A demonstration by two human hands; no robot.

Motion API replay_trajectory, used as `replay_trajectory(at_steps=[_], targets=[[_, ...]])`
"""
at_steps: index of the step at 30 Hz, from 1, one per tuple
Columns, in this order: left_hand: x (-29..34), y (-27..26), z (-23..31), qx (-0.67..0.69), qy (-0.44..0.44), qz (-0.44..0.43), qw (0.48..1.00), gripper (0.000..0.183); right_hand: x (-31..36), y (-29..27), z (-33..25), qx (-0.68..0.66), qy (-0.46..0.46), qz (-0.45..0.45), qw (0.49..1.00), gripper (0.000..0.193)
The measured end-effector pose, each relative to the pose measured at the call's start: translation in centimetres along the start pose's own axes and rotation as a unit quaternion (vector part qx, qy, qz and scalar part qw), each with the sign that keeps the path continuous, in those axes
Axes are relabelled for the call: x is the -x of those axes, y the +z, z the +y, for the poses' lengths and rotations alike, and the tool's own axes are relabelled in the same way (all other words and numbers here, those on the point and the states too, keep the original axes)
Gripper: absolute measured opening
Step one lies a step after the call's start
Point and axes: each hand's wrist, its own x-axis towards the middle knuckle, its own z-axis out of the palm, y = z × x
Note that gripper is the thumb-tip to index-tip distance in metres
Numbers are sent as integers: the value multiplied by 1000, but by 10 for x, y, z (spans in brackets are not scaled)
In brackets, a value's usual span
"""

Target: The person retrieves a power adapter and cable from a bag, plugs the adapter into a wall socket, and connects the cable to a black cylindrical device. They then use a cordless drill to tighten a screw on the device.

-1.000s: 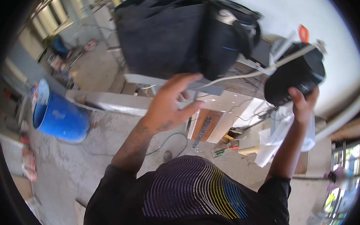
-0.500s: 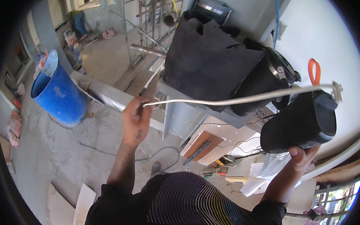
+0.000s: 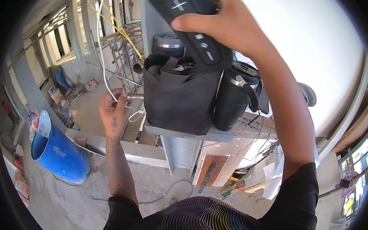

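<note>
Raised high in front of me, my right hand (image 3: pixel 233 28) grips a black portable speaker (image 3: pixel 186 6) with white button marks; its thumb lies across the button panel. Lower on the left, my left hand (image 3: pixel 113 116) pinches a white cable (image 3: pixel 101 49) between thumb and fingers. From there the cable curves up past the top of the view, so its far end is hidden. Between my hands stands an open black bag (image 3: pixel 178 102) with a ragged top edge, with tools showing inside. A black handled tumbler (image 3: pixel 234 103) is beside it, and a lidded black container (image 3: pixel 169 42) behind.
The bag and tumbler rest on a narrow grey ledge (image 3: pixel 220 136) with thin wires hanging below. A blue barrel (image 3: pixel 65 161) stands on the concrete floor at left. Scaffolding (image 3: pixel 117 44) and yellow cables (image 3: pixel 121 28) lie beyond. Wood-look panels (image 3: pixel 214 167) lean under the ledge.
The speaker in my right hand has gone from the lower right up and left, over the bag. The white cable, earlier stretched sideways from my left hand, now runs upward. My view has shifted.
</note>
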Motion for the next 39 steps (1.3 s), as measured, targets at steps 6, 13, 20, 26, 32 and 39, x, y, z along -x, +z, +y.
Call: replay_trajectory(at_steps=[6,13,20,26,32,39], targets=[[29,35,11,-35,-34,-19,999,55,-29,53,56,174,86,-47,980,83],[72,57,3,67,64,-36,995,80,-28,71,64,219,182,-210,935,82],[64,51,-1,98,-6,-79,992,84,-33,72,59,251,177,-283,908,90],[60,16,0,65,-146,-123,979,75,-32,75,65,261,174,-314,896,92],[64,-14,-22,73,-187,-81,976,73,-27,81,70,258,146,-309,904,74],[74,-34,-43,30,-216,-39,975,78,-35,62,37,234,175,-354,889,117]])
